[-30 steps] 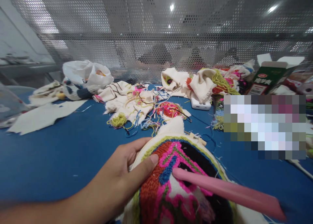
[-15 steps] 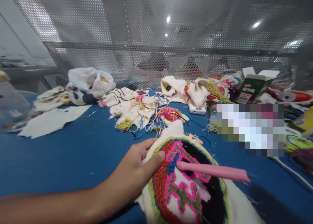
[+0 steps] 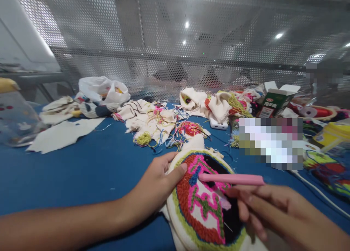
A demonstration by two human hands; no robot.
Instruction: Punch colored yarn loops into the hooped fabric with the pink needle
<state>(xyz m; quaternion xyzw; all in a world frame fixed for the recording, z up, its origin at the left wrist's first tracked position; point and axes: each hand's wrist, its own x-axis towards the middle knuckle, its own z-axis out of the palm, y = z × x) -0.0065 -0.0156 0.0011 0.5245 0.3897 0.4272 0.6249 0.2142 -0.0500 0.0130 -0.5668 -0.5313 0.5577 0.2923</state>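
Over the blue table (image 3: 82,170), the embroidery hoop (image 3: 205,207) was clamped by the left hand (image 3: 161,180). Just beside the pink tool (image 3: 232,179), the right hand (image 3: 273,207) was held, its grip unclear.

Muted light, white glare spots across the perforated screen (image 3: 123,35), pixelated block (image 3: 270,143) at right.

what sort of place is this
Probably a craft workspace: yarn and loose cloth litter the blue table, and a half-filled embroidery is in hand. A perforated screen stands behind.
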